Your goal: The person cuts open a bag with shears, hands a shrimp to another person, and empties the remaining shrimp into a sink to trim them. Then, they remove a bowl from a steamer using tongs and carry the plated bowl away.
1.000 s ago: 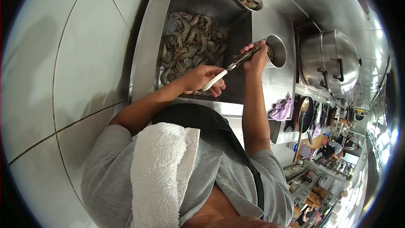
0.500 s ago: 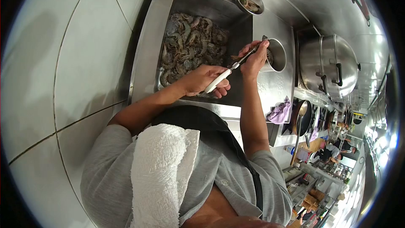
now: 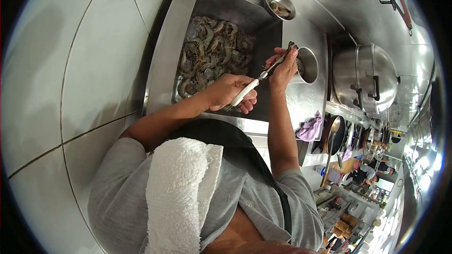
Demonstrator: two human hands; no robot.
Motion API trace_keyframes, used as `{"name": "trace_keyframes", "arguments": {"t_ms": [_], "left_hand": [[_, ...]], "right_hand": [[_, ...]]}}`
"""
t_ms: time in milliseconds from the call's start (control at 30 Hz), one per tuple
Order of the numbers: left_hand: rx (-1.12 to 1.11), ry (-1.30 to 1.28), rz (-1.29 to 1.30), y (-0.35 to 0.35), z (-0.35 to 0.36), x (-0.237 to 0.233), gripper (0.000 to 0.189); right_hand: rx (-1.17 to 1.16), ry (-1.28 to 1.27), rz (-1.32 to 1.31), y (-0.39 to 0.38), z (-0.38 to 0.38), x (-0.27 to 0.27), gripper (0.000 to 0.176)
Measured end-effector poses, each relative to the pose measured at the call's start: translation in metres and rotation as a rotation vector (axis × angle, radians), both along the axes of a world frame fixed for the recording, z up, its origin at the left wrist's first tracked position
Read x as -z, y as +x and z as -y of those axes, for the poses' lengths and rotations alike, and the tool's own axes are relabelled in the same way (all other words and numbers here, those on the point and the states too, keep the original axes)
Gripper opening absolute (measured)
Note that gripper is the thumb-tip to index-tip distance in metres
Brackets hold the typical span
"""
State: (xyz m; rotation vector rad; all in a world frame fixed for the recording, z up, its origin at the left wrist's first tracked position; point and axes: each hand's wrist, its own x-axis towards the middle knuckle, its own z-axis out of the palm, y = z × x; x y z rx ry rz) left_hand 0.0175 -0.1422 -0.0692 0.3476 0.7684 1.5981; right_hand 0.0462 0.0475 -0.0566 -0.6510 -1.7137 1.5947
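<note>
Pale wall tiles (image 3: 37, 66) line this kitchen at far left, beside a steel sink (image 3: 226, 7) heaped with raw prawns (image 3: 212, 51). Mid-frame, the left hand (image 3: 228, 91) grips white-handled scissors (image 3: 245, 93), blades along a prawn (image 3: 288, 49) cradled in the upturned right hand (image 3: 285, 68), near a steel container (image 3: 312, 66). Better cut shallow, fingertips clear. A second ago the blades met only its near end; now they reach farther.

Looks like a commercial kitchen: steel sink (image 3: 270, 37), large lidded pot (image 3: 365, 77) past the bench's (image 3: 308, 98) right edge, wok (image 3: 338, 140).
</note>
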Motion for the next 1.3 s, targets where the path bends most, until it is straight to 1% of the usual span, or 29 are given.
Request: {"name": "trace_keyframes", "arguments": {"t_ms": [100,167,267,300,400,433,533,633,833,967,1000,1033,1133,1167,1267,1300], "left_hand": [[-0.015,0.003,-0.034,0.003,0.002,0.004,0.046],[-0.005,0.026,-0.029,0.002,0.002,0.005,0.044],[0.01,0.013,0.045,-0.006,0.002,-0.01,0.042],[-0.023,0.025,0.066,-0.004,-0.001,-0.011,0.026],[-0.043,0.025,0.051,-0.002,0.0,-0.011,0.026],[-0.049,0.018,0.055,0.0,0.0,-0.011,0.026],[-0.043,0.043,0.037,0.0,-0.001,-0.006,0.04],[-0.02,0.035,0.108,-0.005,-0.003,-0.011,0.039],[-0.017,0.036,0.046,-0.005,-0.005,-0.006,0.04],[-0.006,0.047,0.111,-0.007,-0.003,-0.009,0.039],[0.002,0.052,0.126,-0.01,-0.004,-0.01,0.038],[0.011,0.059,0.143,-0.012,-0.006,-0.011,0.038],[0.036,-0.02,0.047,-0.015,-0.01,-0.012,0.039],[0.013,-0.019,0.027,-0.015,-0.011,-0.009,0.038],[-0.011,-0.014,-0.049,-0.024,0.003,-0.019,0.042],[-0.023,-0.02,-0.058,-0.029,0.012,-0.021,0.044]], "right_hand": [[-0.003,-0.027,-0.009,-0.002,-0.001,-0.003,0.062],[-0.002,0.036,-0.007,-0.002,0.001,-0.003,0.062],[-0.007,0.112,0.017,0.0,0.004,0.002,0.061],[-0.009,0.136,0.031,0.0,0.005,0.004,0.061],[0.008,0.142,0.035,-0.001,0.002,0.002,0.061],[0.007,0.136,0.021,-0.001,0.001,0.001,0.06],[0.001,0.146,0.009,0.001,0.003,0.0,0.059],[-0.011,0.194,0.037,0.003,0.005,0.002,0.057],[-0.029,0.216,0.04,0.005,-0.003,0.009,0.058],[-0.021,0.255,0.039,0.009,-0.013,0.033,0.053],[-0.013,0.274,0.036,0.009,-0.012,0.032,0.052],[-0.031,0.236,0.046,0.012,-0.009,0.03,0.051],[0.001,0.352,0.108,0.015,-0.008,0.019,0.051],[-0.02,0.311,0.108,0.017,-0.005,0.014,0.052],[0.0,0.355,0.087,0.02,-0.032,-0.01,0.052],[0.092,0.425,0.065,0.02,-0.053,-0.016,0.052]]}}
